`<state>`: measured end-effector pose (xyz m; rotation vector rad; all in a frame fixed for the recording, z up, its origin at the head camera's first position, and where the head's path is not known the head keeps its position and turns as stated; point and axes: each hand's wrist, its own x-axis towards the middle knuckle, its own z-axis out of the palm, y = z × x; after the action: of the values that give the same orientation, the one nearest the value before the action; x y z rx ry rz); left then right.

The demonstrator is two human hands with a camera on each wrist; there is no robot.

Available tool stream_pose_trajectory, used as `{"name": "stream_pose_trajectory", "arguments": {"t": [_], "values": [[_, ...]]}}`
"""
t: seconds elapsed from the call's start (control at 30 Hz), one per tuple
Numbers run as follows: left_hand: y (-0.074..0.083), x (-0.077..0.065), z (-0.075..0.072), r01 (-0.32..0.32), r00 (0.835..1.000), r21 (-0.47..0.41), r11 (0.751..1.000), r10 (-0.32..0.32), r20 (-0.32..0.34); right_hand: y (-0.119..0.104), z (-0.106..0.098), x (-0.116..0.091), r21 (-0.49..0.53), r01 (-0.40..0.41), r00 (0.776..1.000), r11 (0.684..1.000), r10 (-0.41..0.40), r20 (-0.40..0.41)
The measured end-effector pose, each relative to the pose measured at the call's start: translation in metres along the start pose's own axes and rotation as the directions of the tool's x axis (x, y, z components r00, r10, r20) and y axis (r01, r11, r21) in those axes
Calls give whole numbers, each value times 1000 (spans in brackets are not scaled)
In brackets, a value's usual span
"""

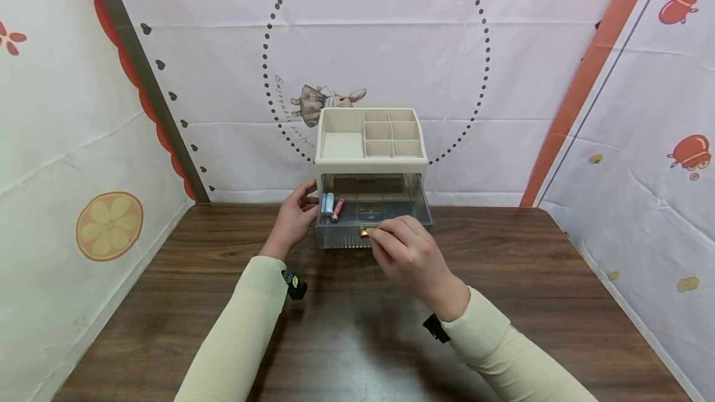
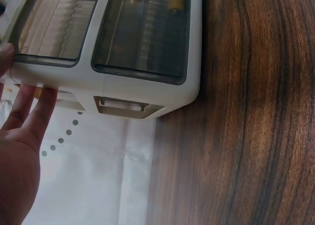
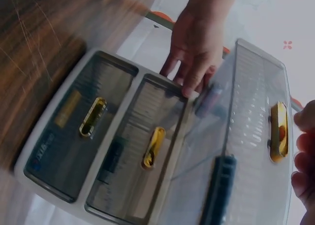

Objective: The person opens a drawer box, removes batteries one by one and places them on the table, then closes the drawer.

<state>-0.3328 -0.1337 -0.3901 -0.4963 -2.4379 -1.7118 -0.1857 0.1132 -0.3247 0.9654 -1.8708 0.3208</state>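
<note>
A cream desktop organizer (image 1: 371,167) stands at the back of the table with its clear upper drawer (image 1: 341,239) pulled out. Inside lie two light-blue batteries (image 1: 327,204) and a red battery (image 1: 337,210). My right hand (image 1: 412,257) pinches the drawer's gold handle (image 1: 364,232) in the head view; its fingertips (image 3: 301,161) show at the right wrist view's edge. My left hand (image 1: 293,217) holds the organizer's left side, thumb at the front frame and fingers along the side wall (image 2: 130,89). Two lower drawers (image 3: 147,151) are closed in the right wrist view.
Open compartments (image 1: 393,132) of different sizes form the organizer's top. Behind it hangs a printed white cloth (image 1: 380,67), with more cloth at both sides. The brown wood-grain table (image 1: 346,340) stretches out in front.
</note>
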Motion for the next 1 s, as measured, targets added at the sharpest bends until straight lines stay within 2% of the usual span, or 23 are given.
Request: {"name": "stream_pose_trajectory", "arguments": {"t": [0.23,0.4,0.53,0.73,1.0], "values": [[0,-1,0,-5,1000,-4,1000,5,-6,9,-6,10,45,-7,1000,999,7,-19],[1,-1,0,-2,1000,-3,1000,2,-2,22,-12,23,115,-76,997,990,77,2],[1,-1,0,3,1000,2,1000,-3,-1,32,-19,35,134,-154,987,979,146,74],[2,-1,-1,-1,1000,23,1000,1,4,44,-28,49,154,-239,951,959,198,237],[4,-1,-4,10,1000,47,999,-12,26,56,-31,63,177,-304,877,936,203,435]]}}
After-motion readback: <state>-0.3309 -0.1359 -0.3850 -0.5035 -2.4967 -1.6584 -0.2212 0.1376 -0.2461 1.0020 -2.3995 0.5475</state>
